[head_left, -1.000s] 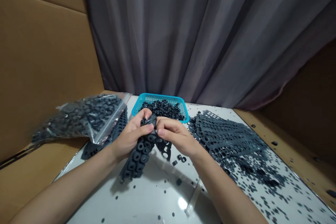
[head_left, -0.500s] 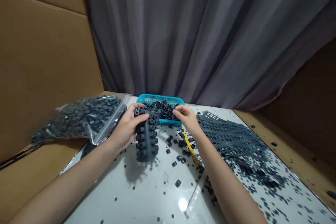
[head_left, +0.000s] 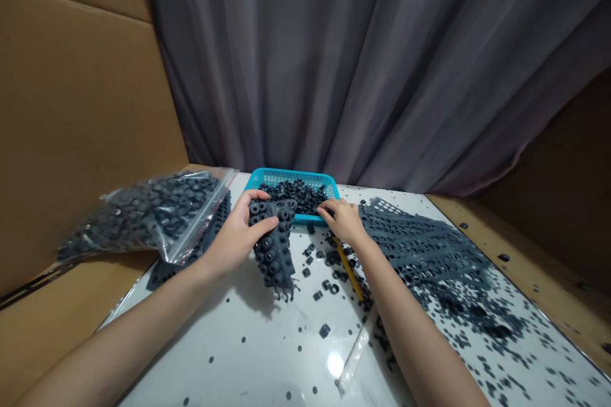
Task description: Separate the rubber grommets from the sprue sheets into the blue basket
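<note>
From here, the left hand (head_left: 241, 229) is clamping a knobbly black sheet (head_left: 273, 257) above the counter (head_left: 224, 350), in front of the blue basket (head_left: 296, 172). The right hand (head_left: 329, 208) is hovering at the basket's near right corner; whether its fingers are pinching anything, I cannot tell. Keeping those fingers low inside the rim should be sparing stray pieces (head_left: 298, 194).

No readable text, labels, brands, numbers or signs anywhere in view.
</note>
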The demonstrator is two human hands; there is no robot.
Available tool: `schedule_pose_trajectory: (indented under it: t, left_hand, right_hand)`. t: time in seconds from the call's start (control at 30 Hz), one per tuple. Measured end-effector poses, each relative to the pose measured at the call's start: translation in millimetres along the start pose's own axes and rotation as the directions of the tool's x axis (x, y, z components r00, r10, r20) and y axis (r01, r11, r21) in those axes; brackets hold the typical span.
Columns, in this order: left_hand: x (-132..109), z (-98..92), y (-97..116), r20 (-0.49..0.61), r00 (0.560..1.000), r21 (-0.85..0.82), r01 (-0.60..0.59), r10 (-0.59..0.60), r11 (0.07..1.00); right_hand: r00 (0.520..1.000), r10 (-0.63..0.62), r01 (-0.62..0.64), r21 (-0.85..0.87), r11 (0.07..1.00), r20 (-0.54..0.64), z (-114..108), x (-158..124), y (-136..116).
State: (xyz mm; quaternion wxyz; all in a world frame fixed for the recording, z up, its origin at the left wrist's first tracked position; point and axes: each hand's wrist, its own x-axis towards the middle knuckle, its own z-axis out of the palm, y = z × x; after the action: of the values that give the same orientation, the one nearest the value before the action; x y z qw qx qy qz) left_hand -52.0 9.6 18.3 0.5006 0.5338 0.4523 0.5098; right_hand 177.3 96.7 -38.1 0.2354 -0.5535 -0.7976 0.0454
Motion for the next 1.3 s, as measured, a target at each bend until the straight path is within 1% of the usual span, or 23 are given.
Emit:
schedule_pose_trajectory:
  t: [0.1, 0.13, 0.17, 0.23, 0.27, 0.3, 0.33, 0.5, 0.6, 0.67, 0.73, 0.8, 0.83, 0.87, 0.9, 0.93, 0.97, 1.0, 1.03, 1.07, 1.13, 1.2, 1.3]
  left_hand:
    - [2, -0.9, 0, 0.004, 1.000, -0.014, -0.015, 0.015, 1.000]
    - [2, -1.3, 1, -0.004, 1.000, -0.008, -0.019, 0.019, 1.000]
    - [2, -1.7, 2, -0.020, 0.999, 0.009, -0.025, 0.025, 1.000]
    - [2, -2.4, 5, -0.071, 0.996, 0.068, -0.041, 0.046, 0.997]
    - [2, -2.7, 7, -0.094, 0.994, 0.099, -0.049, 0.059, 0.994]
    - [2, -3.1, 8, -0.108, 0.992, 0.129, -0.055, 0.070, 0.990]
    - [1, -3.5, 9, -0.114, 0.991, 0.155, -0.058, 0.076, 0.986]
    - [2, -6.8, 4, -0.048, 0.997, 0.225, -0.049, 0.061, 0.973]
    - [2, -8.6, 1, -0.007, 0.998, 0.249, -0.053, 0.056, 0.967]
    - [2, -9.4, 2, -0.005, 0.998, 0.273, -0.066, 0.070, 0.960]
    - [1, -9.9, 4, -0.012, 0.996, 0.295, -0.081, 0.089, 0.952]
    - [0, -10.5, 6, -0.005, 0.994, 0.293, -0.099, 0.105, 0.951]
    - [0, -10.8, 7, 0.001, 0.993, 0.289, -0.114, 0.119, 0.951]
    - [1, -11.1, 7, 0.001, 0.990, 0.290, -0.133, 0.139, 0.948]
    - [1, -11.4, 8, -0.007, 0.986, 0.300, -0.155, 0.165, 0.941]
    - [1, -11.5, 9, -0.022, 0.981, 0.316, -0.175, 0.192, 0.933]
    - [1, -11.4, 10, -0.038, 0.976, 0.333, -0.189, 0.213, 0.924]
    - [0, -11.1, 11, -0.052, 0.973, 0.345, -0.193, 0.224, 0.919]
    - [0, -10.7, 12, -0.060, 0.972, 0.345, -0.195, 0.229, 0.918]
    - [-1, -10.1, 14, -0.064, 0.971, 0.333, -0.196, 0.229, 0.922]
    - [-3, -8.8, 16, -0.072, 0.971, 0.278, -0.200, 0.227, 0.940]
    - [-4, -7.8, 16, -0.077, 0.972, 0.201, -0.201, 0.220, 0.959]
    - [-3, -7.1, 16, -0.064, 0.982, 0.087, -0.174, 0.180, 0.981]
  right_hand:
    - [0.991, -0.022, 0.040, 0.130, 0.991, -0.135, -9, 1, -2]
    - [0.987, -0.038, 0.063, 0.158, 0.985, -0.154, -13, 1, -4]
    - [0.992, -0.058, 0.076, 0.155, 0.985, -0.115, -17, 1, -6]
    - [0.995, -0.068, 0.062, 0.076, 0.995, 0.079, -23, -1, -11]
    - [0.982, -0.048, 0.045, 0.018, 0.999, 0.183, -23, -2, -13]
    - [0.966, -0.015, 0.025, -0.038, 0.999, 0.257, -23, -4, -15]
    - [0.957, 0.019, 0.006, -0.085, 0.996, 0.291, -21, -6, -17]
    - [0.954, 0.110, -0.052, -0.208, 0.977, 0.280, -3, -12, -26]
    - [0.951, 0.133, -0.063, -0.246, 0.967, 0.280, 9, -13, -29]
    - [0.953, 0.136, -0.067, -0.248, 0.966, 0.272, 14, -13, -30]
    - [0.957, 0.125, -0.065, -0.224, 0.972, 0.264, 12, -13, -31]
    - [0.961, 0.080, -0.035, -0.168, 0.985, 0.266, 2, -13, -34]
    - [0.961, 0.042, -0.023, -0.070, 0.997, 0.272, -5, -13, -36]
    - [0.962, -0.001, -0.024, 0.088, 0.996, 0.273, -14, -13, -38]
    - [0.962, -0.043, -0.039, 0.290, 0.956, 0.271, -22, -14, -41]
    - [0.961, -0.079, -0.068, 0.502, 0.862, 0.267, -30, -16, -45]
    - [0.960, -0.105, -0.105, 0.681, 0.724, 0.260, -37, -17, -49]
    - [0.958, -0.124, -0.141, 0.803, 0.579, 0.258, -43, -19, -52]
    - [0.956, -0.141, -0.167, 0.869, 0.465, 0.259, -47, -21, -56]
    - [0.953, -0.158, -0.183, 0.909, 0.375, 0.257, -50, -23, -60]
    - [0.954, -0.188, -0.185, 0.951, 0.246, 0.234, -54, -26, -67]
    - [0.956, -0.210, -0.172, 0.970, 0.172, 0.206, -56, -28, -72]
    - [0.959, -0.207, -0.166, 0.975, 0.147, 0.194, -60, -30, -78]
